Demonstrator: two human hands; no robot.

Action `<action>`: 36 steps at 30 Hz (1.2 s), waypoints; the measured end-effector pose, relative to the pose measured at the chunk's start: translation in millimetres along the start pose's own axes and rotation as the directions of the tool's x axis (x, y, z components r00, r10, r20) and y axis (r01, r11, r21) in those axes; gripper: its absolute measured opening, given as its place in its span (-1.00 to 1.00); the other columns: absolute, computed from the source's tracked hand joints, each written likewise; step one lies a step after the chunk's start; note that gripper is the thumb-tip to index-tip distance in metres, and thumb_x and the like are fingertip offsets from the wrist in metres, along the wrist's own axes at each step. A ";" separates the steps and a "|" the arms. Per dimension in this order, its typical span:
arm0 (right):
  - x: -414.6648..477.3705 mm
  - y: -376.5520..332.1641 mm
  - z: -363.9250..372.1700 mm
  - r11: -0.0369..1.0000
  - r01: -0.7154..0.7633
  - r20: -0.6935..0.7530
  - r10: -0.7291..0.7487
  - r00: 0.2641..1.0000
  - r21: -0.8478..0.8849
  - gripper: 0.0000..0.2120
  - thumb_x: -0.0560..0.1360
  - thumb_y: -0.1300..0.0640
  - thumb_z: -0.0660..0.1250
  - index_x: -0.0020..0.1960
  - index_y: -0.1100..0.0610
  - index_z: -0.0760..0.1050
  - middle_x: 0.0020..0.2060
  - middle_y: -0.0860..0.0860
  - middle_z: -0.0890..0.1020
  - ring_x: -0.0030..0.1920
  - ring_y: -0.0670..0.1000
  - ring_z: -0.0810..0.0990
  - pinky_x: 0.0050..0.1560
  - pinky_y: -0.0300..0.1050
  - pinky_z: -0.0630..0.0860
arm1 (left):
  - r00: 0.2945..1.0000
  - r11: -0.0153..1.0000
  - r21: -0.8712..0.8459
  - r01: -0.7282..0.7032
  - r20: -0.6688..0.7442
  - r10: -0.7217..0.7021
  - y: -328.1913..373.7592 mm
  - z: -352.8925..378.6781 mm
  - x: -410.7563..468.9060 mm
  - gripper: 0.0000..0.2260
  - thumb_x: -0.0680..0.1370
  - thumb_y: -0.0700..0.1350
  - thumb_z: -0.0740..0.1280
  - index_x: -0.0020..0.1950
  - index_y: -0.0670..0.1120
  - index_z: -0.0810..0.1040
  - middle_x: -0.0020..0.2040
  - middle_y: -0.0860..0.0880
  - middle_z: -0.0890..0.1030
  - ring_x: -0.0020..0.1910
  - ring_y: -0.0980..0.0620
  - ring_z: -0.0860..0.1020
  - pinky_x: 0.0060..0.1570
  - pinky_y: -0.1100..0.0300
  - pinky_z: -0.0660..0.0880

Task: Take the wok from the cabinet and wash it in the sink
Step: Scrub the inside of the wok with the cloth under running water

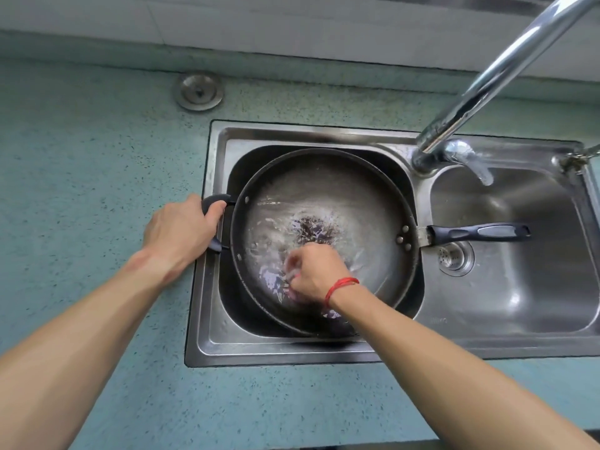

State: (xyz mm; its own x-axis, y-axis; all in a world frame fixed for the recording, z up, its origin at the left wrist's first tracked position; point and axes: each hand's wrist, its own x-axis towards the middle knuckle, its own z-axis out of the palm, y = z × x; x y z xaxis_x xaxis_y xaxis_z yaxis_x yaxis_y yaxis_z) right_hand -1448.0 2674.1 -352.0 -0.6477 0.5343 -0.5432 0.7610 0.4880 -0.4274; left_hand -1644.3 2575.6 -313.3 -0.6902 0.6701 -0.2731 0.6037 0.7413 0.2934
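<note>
A dark round wok [341,190] lies in the left basin of a steel double sink [207,319], with water in its bottom. Its long black handle [480,232] reaches over the right basin. My left hand [181,232] grips the small black loop handle on the wok's left rim. My right hand [311,271], with a red string at the wrist, is inside the wok with curled fingers rubbing the wet bottom; it looks blurred, and I cannot tell whether it holds anything.
A chrome faucet [487,76] slants in from the upper right, its spout over the right basin. The right basin has a drain strainer [453,256]. A round metal cap [199,90] sits on the speckled blue-green counter behind the sink.
</note>
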 end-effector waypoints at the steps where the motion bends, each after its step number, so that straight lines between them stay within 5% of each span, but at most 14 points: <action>1: -5.3 7.8 -5.6 0.999 -0.043 0.029 0.044 0.999 -0.014 -0.82 0.36 0.21 0.30 -0.14 0.02 0.65 -0.15 -0.02 0.68 -0.06 0.03 0.62 0.04 -0.06 0.61 | 1.000 1.000 -0.004 0.000 0.002 0.000 0.3 -0.2 0.1 -0.60 0.67 0.18 0.10 -0.04 -0.13 0.45 -0.45 0.06 0.37 -0.24 -0.12 0.40 -0.18 0.04 0.34; 5: -17.1 34.2 -30.8 0.982 -0.179 0.005 0.180 0.984 -0.065 -0.78 0.37 0.26 0.33 -0.08 0.04 0.66 -0.25 0.01 0.63 -0.13 0.04 0.62 -0.15 -0.26 0.49 | 1.000 1.000 -0.011 -0.001 0.002 0.001 -0.4 0.0 -0.3 -0.60 0.67 0.18 0.10 -0.06 -0.13 0.45 -0.45 0.05 0.39 -0.24 -0.12 0.41 -0.19 0.04 0.35; 11: 14.4 56.6 -48.8 0.960 -0.262 -0.240 0.232 0.943 -0.101 -0.83 0.40 0.14 0.33 -0.04 0.07 0.61 -0.08 0.13 0.65 -0.03 0.18 0.63 0.01 -0.08 0.57 | 1.000 1.000 -0.006 0.009 -0.011 -0.009 -1.3 1.5 0.7 -0.61 0.67 0.19 0.10 -0.06 -0.12 0.44 -0.45 0.07 0.41 -0.29 -0.08 0.41 -0.19 0.05 0.34; 15: 48.9 48.5 -41.1 0.975 -0.217 -0.354 0.185 0.917 -0.055 -0.74 0.45 0.06 0.42 0.10 0.11 0.54 0.09 0.17 0.55 0.06 0.26 0.57 0.09 0.01 0.51 | 1.000 1.000 -0.030 0.009 -0.020 -0.010 -1.6 3.8 1.5 -0.63 0.67 0.19 0.09 -0.06 -0.09 0.42 -0.51 0.11 0.49 -0.39 0.12 0.34 -0.20 0.07 0.33; 19: 54.9 38.7 -20.6 0.984 -0.169 -0.440 0.132 0.888 -0.046 -0.79 0.53 0.05 0.34 0.09 0.14 0.46 0.11 0.14 0.49 0.05 0.23 0.49 0.07 0.05 0.47 | 0.999 1.000 -0.016 0.001 -0.032 -0.001 -2.5 6.1 2.5 -0.63 0.67 0.20 0.09 -0.06 -0.08 0.42 -0.47 0.09 0.50 -0.38 0.08 0.37 -0.22 0.08 0.33; 27: 14.0 18.8 8.7 0.999 0.049 -0.318 -0.054 0.947 -0.023 -0.78 0.45 0.17 0.34 0.09 0.09 0.45 0.02 0.05 0.48 -0.01 0.10 0.42 -0.04 -0.05 0.45 | 1.000 0.999 -0.035 0.031 -0.001 -0.031 -6.7 9.6 3.7 -0.57 0.65 0.25 0.06 0.05 -0.08 0.48 -0.49 0.07 0.62 -0.13 -0.10 0.52 -0.15 0.02 0.44; 36: -12.3 24.2 1.3 0.986 -0.129 -0.178 0.109 0.978 -0.107 -0.60 0.41 0.27 0.33 0.15 -0.05 0.35 0.13 0.15 0.31 0.04 0.22 0.44 0.03 0.08 0.53 | 1.000 1.000 0.026 -0.007 0.007 0.007 -4.4 -1.2 2.2 -0.51 0.62 0.30 0.01 0.04 -0.06 0.49 -0.35 0.05 0.67 -0.15 -0.09 0.57 -0.16 0.02 0.53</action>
State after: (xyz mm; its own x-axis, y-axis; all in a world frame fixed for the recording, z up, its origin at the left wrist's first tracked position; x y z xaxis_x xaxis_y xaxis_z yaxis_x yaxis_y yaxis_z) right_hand -1421.6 2678.4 -356.6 -0.5571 0.6987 -0.4489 0.8300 0.4859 -0.2739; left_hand -1648.9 2573.7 -314.1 -0.6831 0.6756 -0.2775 0.6190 0.7372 0.2710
